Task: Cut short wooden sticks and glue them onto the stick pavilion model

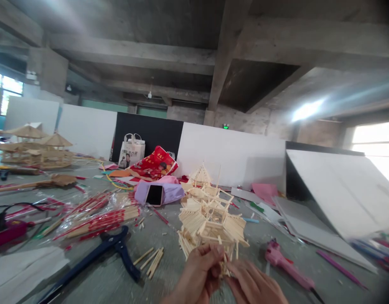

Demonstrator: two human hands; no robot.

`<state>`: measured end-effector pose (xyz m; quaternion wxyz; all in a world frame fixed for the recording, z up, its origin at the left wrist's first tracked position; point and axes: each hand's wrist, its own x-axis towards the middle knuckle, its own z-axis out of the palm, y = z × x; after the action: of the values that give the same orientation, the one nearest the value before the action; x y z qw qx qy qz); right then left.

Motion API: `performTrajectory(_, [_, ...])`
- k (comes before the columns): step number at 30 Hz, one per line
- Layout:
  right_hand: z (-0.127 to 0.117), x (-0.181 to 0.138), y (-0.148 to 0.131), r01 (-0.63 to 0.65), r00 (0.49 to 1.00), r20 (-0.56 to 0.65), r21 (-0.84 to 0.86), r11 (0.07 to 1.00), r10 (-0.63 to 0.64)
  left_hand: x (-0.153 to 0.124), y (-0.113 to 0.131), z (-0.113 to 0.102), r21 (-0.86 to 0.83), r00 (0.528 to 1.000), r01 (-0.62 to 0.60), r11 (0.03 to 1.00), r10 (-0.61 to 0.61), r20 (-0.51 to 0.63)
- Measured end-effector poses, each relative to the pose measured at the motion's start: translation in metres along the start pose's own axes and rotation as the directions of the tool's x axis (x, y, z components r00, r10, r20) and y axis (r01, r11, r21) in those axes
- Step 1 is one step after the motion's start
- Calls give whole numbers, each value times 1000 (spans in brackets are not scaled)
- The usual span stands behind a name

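Note:
A pagoda model (210,215) built of thin pale wooden sticks stands in front of me, with tiered, fanned roofs and a pointed top. At its near lower edge my left hand (202,268) is closed, thumb and fingers pinched on a thin wooden stick (220,241). Close beside it, my right hand (253,280) has its fingers pressed together around the lower part of the small sticks. Both hands partly hide the model's base and the ends of the sticks. Several short cut sticks (155,262) lie left of my left hand.
A pink glue gun (287,266) lies to the right, near a purple pen (341,269). Dark blue cutters (96,261) lie at left. Bundled sticks (96,217), a phone (154,195) and a red bag (156,164) are behind. White boards (343,198) lean at right.

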<state>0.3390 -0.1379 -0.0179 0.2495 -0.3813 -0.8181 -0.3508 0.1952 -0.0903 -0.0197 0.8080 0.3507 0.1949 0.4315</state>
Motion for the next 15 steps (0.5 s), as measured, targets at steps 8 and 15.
performTrajectory(8, [1,12,4,16,1000,-19,55,998,-15,2,1,-3,445,979,-63,893,142,-146])
performTrajectory(15, [12,7,7,-91,994,-50,76,993,95,-37,51,3,885,700,-374,278,711,73])
